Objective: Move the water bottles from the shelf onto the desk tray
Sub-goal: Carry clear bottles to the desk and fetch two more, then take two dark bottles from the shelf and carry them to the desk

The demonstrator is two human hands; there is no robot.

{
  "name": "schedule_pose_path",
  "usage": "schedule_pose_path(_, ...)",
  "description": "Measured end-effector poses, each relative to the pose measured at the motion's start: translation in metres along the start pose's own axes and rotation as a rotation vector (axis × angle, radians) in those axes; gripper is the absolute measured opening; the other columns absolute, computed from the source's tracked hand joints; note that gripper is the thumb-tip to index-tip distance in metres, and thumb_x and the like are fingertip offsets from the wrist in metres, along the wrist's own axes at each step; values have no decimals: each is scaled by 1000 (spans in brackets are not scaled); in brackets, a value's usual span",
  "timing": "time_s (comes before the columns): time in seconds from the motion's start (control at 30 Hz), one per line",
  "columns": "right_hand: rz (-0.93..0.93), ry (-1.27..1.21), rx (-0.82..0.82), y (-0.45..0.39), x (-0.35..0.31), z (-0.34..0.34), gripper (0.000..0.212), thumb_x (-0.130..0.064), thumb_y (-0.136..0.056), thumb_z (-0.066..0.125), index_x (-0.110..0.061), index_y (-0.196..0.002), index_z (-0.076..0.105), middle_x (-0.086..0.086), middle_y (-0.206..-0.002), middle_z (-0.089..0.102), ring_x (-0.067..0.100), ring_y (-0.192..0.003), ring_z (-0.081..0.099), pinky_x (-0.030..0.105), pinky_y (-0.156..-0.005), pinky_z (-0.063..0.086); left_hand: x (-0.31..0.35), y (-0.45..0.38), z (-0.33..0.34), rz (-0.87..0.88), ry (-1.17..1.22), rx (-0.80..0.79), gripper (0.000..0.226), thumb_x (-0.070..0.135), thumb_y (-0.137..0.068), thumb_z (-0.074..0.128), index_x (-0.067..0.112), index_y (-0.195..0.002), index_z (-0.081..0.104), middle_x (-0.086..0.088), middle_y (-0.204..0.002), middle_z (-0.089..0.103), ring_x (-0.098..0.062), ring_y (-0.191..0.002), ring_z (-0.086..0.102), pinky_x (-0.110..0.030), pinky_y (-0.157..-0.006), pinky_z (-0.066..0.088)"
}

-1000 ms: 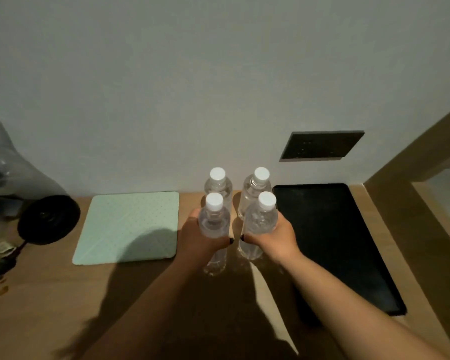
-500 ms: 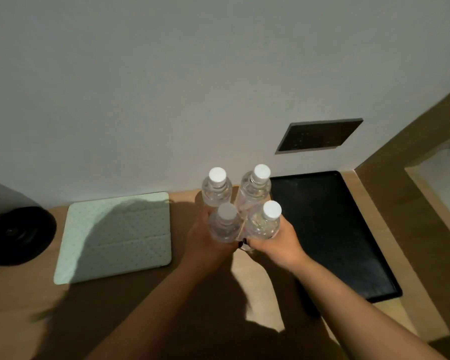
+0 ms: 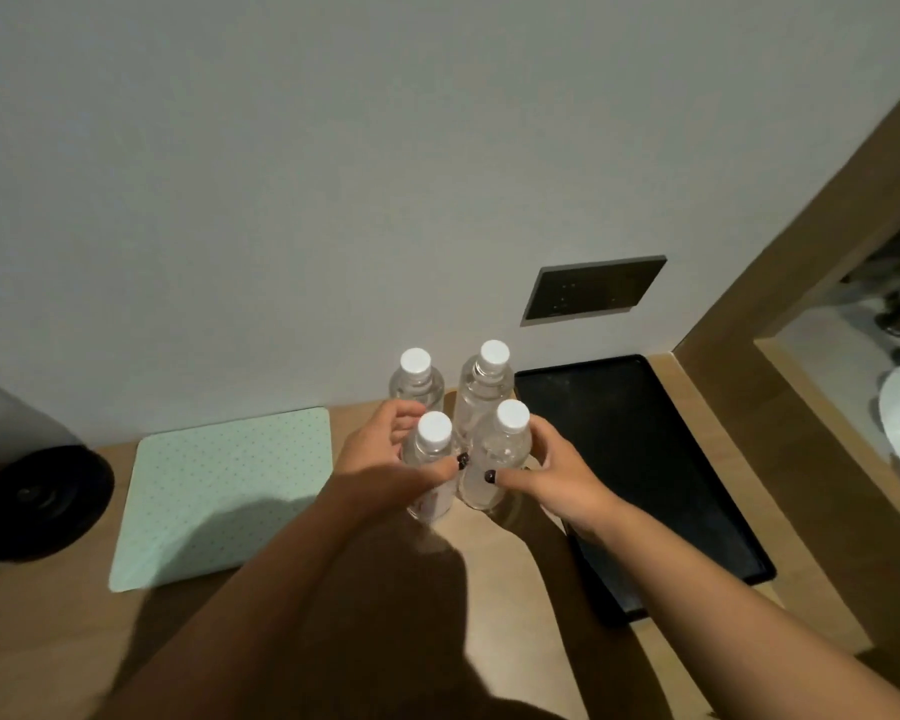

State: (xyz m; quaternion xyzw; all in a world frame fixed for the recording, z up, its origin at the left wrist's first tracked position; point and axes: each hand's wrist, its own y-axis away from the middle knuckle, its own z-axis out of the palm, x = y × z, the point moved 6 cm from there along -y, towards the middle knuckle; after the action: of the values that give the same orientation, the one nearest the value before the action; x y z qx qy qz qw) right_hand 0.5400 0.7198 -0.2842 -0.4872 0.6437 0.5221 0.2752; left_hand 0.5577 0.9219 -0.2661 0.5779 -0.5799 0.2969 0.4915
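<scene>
Bottles [image 3: 430, 462] [image 3: 494, 459] gripped, apparently one in each of the hands [image 3: 385, 459] [image 3: 557, 475].

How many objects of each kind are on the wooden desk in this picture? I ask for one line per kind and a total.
Water bottles: 4 (back left, back right, front left in the left hand, front right in the right hand)
Black tray: 1
Mint dotted mat: 1
Round black object: 1
Total: 7
</scene>
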Motion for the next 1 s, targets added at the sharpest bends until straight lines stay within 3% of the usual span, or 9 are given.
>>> schedule_pose_path(0.1,-16,-62,7,16,-9,-13,69,-15,-75,74,-36,-135,45,-12,-140,48,12,-133,40,45,-114,31,22,7,-8,75,6,-33,57,21,-70,83,25,-120,56,13,-112,65,6,-101,62,-19,-96,48)
schedule_pose_path(0.27,-77,-71,96,50,-25,-40,61,-18,-83,68,-36,-136,46,-13,-143,44,10,-135,36,38,-112,31,59,14,-20,196,-20,-27,39,15,-78,75,20,-116,65,7,-109,70,2,-100,65,-24,-96,51)
schedule_pose_path(0.43,-161,-45,227,93,-36,-73,57,-21,-84,68,-38,-134,47,-12,-145,43,9,-136,36,41,-113,31,105,15,-4,369,-144,-92,43,25,-79,74,28,-120,62,9,-119,66,-4,-109,62,-28,-98,50)
schedule_pose_path(0.57,-158,2,337,131,-34,-105,56,-20,-85,68,-35,-135,47,-12,-146,41,8,-137,34,29,-105,32,142,19,34,483,-263,-179,53,34,-82,69,32,-132,52,12,-131,57,-4,-118,54,-19,-97,42)
schedule_pose_path(0.8,-65,214,629,198,-7,-179,55,-34,-89,62,-33,-140,40,-9,-148,38,12,-134,39,24,-98,34,198,37,127,646,-395,-389,69,44,-82,67,30,-143,39,10,-145,45,-7,-133,42,-28,-111,35)
schedule_pose_path(0.87,-37,253,692,219,5,-199,56,-38,-88,61,-35,-140,39,-9,-148,38,14,-128,45,23,-93,40,212,46,155,675,-440,-438,71,47,-82,65,32,-145,35,9,-147,43,-10,-130,45,-29,-108,37)
schedule_pose_path(1.0,-8,279,786,268,26,-236,56,-37,-89,60,-33,-141,38,-7,-149,38,13,-133,38,34,-105,39,235,72,216,699,-477,-548,74,53,-82,62,36,-145,28,3,-131,55,-8,-99,54,-30,-93,46)
